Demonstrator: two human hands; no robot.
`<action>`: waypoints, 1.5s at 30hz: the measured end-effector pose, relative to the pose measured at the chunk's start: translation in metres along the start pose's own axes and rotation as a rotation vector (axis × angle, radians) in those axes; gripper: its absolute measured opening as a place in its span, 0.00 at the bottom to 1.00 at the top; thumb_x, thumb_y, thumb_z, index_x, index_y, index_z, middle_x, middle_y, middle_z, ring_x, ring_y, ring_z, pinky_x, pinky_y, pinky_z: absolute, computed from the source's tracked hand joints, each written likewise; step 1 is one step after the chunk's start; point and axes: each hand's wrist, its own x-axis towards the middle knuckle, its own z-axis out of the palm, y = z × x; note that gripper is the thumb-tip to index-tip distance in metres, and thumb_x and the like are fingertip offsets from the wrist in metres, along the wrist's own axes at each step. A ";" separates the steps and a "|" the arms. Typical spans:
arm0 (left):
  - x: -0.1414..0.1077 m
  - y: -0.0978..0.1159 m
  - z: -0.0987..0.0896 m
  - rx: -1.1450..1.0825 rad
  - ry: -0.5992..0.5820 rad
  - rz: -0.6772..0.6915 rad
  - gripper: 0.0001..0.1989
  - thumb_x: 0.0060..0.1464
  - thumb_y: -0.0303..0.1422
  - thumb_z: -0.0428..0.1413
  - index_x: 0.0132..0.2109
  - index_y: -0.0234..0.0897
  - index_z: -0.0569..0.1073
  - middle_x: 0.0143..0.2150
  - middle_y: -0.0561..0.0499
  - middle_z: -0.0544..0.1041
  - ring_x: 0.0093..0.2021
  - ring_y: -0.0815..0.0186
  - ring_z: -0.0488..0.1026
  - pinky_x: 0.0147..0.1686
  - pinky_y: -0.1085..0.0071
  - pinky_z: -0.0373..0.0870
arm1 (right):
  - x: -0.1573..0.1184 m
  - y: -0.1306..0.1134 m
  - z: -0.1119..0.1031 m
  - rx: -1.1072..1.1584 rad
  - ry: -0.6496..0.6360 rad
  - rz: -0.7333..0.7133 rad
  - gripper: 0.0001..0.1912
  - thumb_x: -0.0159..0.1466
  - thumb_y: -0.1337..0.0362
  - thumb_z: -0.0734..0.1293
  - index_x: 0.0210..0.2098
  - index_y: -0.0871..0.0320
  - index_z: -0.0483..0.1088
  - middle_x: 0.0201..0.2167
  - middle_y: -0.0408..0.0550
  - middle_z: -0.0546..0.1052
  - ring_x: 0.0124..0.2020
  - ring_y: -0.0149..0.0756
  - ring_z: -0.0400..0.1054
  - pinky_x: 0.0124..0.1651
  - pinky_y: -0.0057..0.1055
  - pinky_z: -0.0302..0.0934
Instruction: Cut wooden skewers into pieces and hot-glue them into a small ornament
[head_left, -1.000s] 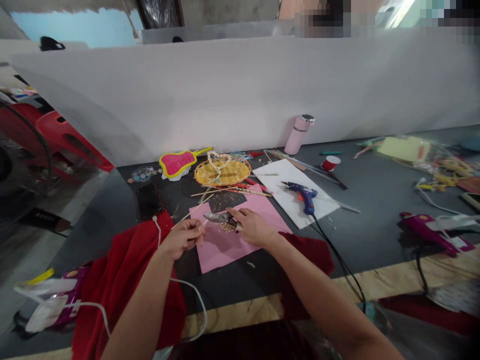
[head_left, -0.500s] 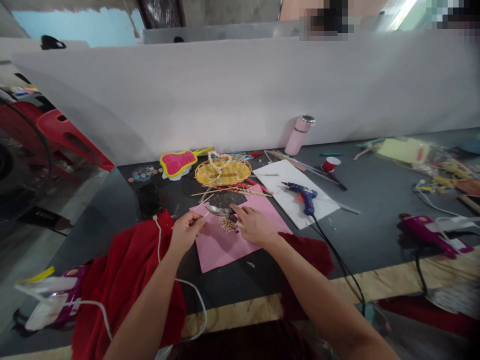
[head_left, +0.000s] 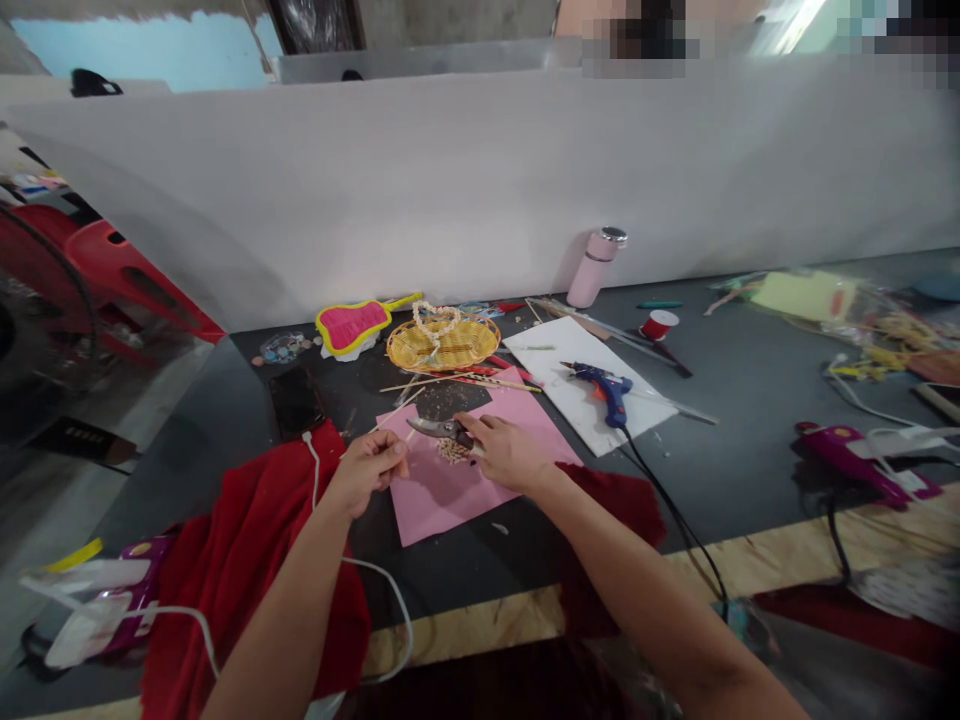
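My right hand (head_left: 506, 450) is closed around the handles of pruning shears (head_left: 431, 428), whose blades point left over a pink sheet (head_left: 431, 505). Below the blades lies a small pile of short cut stick pieces (head_left: 452, 452). My left hand (head_left: 371, 468) is pinched at the sheet's left edge, its fingertips on a thin wooden stick (head_left: 410, 436) whose tip shows close to the blade end. Another thin stick (head_left: 397, 408) slants up behind the left fingers. Beyond the shears, long sticks (head_left: 427, 382) lie across the table.
A blue glue gun (head_left: 611, 390) rests on a white board (head_left: 555, 375), its cord trailing off the front edge. Behind stand a yellow woven basket (head_left: 409, 350) and a pink bottle (head_left: 589, 270). A phone (head_left: 296, 400) and red cloth (head_left: 255, 520) lie left.
My left hand has turned slightly, and less of the stick shows at its fingertips. My right hand stays with the shears over the pile. The view has shifted a little.
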 end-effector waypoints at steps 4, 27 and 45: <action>0.002 -0.003 0.000 0.044 0.062 0.026 0.16 0.46 0.40 0.58 0.25 0.34 0.63 0.16 0.53 0.71 0.11 0.81 0.49 0.12 0.80 0.40 | -0.001 -0.004 0.001 -0.028 -0.041 0.066 0.27 0.60 0.68 0.58 0.59 0.56 0.52 0.42 0.55 0.71 0.42 0.42 0.66 0.43 0.33 0.56; 0.001 -0.010 0.006 0.186 0.104 0.226 0.13 0.49 0.39 0.55 0.26 0.34 0.67 0.18 0.53 0.72 0.15 0.76 0.54 0.16 0.78 0.47 | -0.005 0.009 -0.011 0.209 -0.052 -0.090 0.25 0.62 0.63 0.59 0.58 0.54 0.55 0.49 0.51 0.71 0.48 0.39 0.66 0.48 0.32 0.57; -0.004 -0.002 -0.004 -0.122 -0.223 -0.119 0.14 0.47 0.40 0.58 0.28 0.35 0.64 0.13 0.56 0.66 0.11 0.79 0.49 0.12 0.80 0.39 | -0.001 0.006 -0.005 0.090 -0.043 -0.107 0.31 0.58 0.69 0.60 0.60 0.57 0.51 0.48 0.54 0.68 0.48 0.40 0.62 0.49 0.33 0.55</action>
